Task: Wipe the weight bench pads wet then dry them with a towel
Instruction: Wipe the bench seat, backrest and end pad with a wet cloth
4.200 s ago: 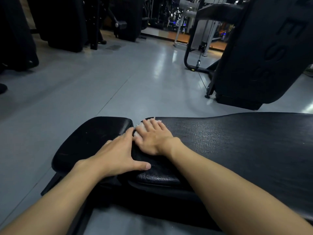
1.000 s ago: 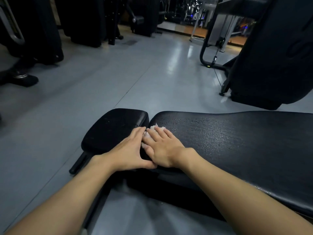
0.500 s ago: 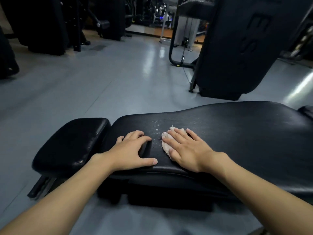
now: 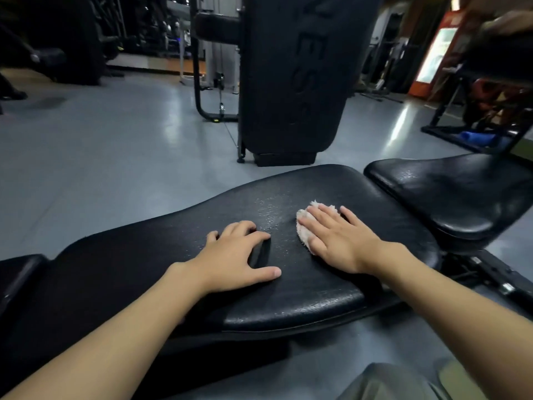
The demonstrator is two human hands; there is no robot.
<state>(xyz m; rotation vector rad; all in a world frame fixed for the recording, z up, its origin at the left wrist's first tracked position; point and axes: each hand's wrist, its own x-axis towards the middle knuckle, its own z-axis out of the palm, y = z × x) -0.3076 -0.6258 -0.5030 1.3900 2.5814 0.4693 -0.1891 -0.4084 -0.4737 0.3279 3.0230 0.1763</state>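
Cloth [image 4: 304, 226] is pressed flat on long pad [image 4: 288, 298] under right hand [image 4: 343, 241], fingers straight. Left hand [image 4: 230, 258] is rested on pad, fingers spread, nothing held. Cloth now shifted from pad's left end toward seat pad [image 4: 450, 197]; wet pass judged nearly across, drying not begun.

The right hand [image 4: 340, 241] hides most of the cloth [image 4: 302, 226], and the seat pad [image 4: 450, 194] runs off-frame

A black pad [image 4: 129, 264] on a gym's grey floor [image 4: 115, 157] bears a white cloth [image 4: 304, 230] pressed flat under the right hand [image 4: 337, 241], with the left hand [image 4: 230, 258] resting near it.
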